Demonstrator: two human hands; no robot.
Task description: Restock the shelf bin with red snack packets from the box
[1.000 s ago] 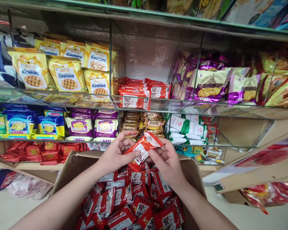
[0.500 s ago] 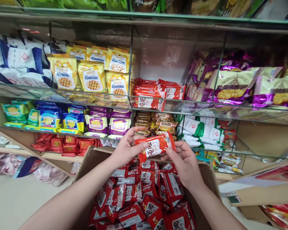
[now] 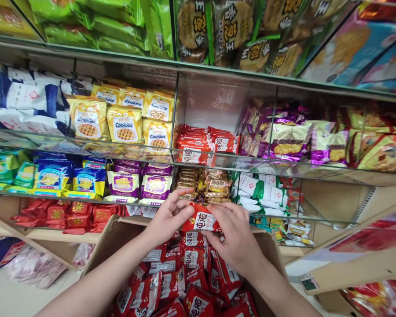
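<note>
Between my two hands is a small red snack packet [image 3: 202, 221] with white and black lettering, held level above an open cardboard box. My left hand [image 3: 172, 216] pinches its left end, thumb on the front. My right hand [image 3: 232, 231] is closed over its right end and hides that part. Below, the cardboard box [image 3: 102, 246] holds many loose red packets [image 3: 173, 281] of the same look. In the shelf bay straight ahead, matching red packets [image 3: 198, 147] stand stacked in two rows.
Glass shelves [image 3: 125, 152] with upright dividers cross the view. Yellow cookie packets [image 3: 123, 125] stand left of the red stack, purple and cream packets [image 3: 288, 141] right of it. Brown packets [image 3: 218, 185] lie underneath. Green packets [image 3: 119, 26] fill the top shelf. A wooden panel [image 3: 359, 268] juts in at right.
My view has tilted up, showing more of the top shelf. My right hand has turned and slid inward over the packet, covering more of its right end. My left hand keeps its pinch.
</note>
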